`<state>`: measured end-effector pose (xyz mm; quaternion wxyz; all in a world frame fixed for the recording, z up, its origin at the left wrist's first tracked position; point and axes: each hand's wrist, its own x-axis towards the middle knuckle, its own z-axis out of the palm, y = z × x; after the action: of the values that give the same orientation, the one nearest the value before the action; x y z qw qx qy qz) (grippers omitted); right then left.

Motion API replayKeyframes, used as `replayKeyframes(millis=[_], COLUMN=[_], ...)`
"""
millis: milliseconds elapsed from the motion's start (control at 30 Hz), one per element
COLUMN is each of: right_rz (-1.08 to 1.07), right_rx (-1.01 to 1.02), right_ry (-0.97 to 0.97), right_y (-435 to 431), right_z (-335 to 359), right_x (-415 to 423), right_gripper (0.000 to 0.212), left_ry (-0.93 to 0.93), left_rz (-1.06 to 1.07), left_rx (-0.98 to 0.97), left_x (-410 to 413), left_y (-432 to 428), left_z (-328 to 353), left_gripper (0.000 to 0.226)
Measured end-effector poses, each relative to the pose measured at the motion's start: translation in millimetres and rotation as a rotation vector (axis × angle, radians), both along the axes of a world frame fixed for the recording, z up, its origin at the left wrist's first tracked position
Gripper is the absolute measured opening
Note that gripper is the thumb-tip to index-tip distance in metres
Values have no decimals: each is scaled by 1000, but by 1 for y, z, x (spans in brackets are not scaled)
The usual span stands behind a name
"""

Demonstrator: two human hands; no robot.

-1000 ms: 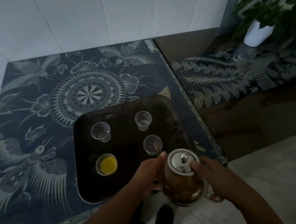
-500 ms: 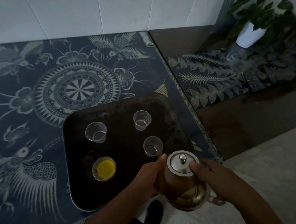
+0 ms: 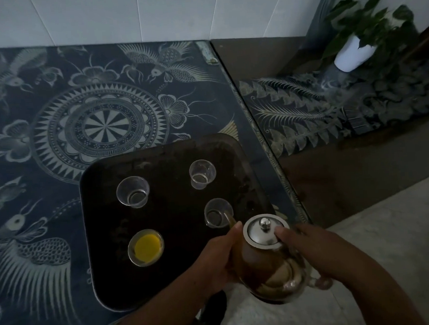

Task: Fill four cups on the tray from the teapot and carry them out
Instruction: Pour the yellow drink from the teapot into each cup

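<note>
Our left hand (image 3: 219,260) wraps the teapot (image 3: 265,267)'s side, our right hand (image 3: 312,251) grips behind with a fingertip (image 3: 279,232) on the lid (image 3: 260,235), spout (image 3: 230,220) at the near-right cup (image 3: 217,212)'s rim on the tray (image 3: 110,281), beside one full cup (image 3: 145,247); we judge this second pour needs more tilt, two far cups (image 3: 133,192) waiting empty.

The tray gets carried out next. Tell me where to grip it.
Probably by the rim of the tray, at its left and right edges together, coming in level from the sides: four open cups stand upright across it, so it must not tilt.
</note>
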<state>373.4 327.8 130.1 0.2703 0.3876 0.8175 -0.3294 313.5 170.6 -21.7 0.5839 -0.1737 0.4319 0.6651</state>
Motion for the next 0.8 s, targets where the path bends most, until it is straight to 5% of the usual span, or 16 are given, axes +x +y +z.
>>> replayKeyframes(millis=[400, 800], right_rz=[65, 38], right_rx=[38, 39], right_ry=[-68, -87], right_y=[1, 5], right_z=[8, 1], right_x=[-14, -18], right_gripper=[36, 39], left_ry=[-8, -4], left_rz=[-7, -34], left_rx=[35, -28], left_x=[1, 0], left_y=[4, 1], left_z=[-5, 1], left_gripper=[68, 56])
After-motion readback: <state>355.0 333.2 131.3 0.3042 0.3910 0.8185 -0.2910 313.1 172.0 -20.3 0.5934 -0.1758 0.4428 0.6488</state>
